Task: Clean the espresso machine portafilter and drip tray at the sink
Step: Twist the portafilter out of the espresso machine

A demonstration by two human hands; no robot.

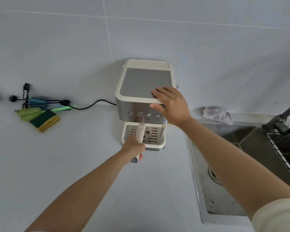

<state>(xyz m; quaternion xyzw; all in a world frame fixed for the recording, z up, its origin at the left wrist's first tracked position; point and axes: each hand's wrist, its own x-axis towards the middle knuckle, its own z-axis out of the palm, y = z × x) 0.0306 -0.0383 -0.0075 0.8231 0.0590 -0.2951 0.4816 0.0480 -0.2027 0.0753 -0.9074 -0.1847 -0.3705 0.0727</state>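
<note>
1 espresso machine (141, 81), 4 buttons (140, 114), at the bench's back edge. Left hand (134, 148) grips its 1 portafilter (139, 132), apparently locked in, over 1 drip tray (155, 145). Right hand (171, 104) presses flat on top, fingers together.

A single wide-angle camera worn on the person's head looks forward and steeply down at the counter (65, 156). The espresso machine (141, 99) sits near centre, close, against the tiled wall (208, 47). The sink (224, 190) fills the lower right.
</note>
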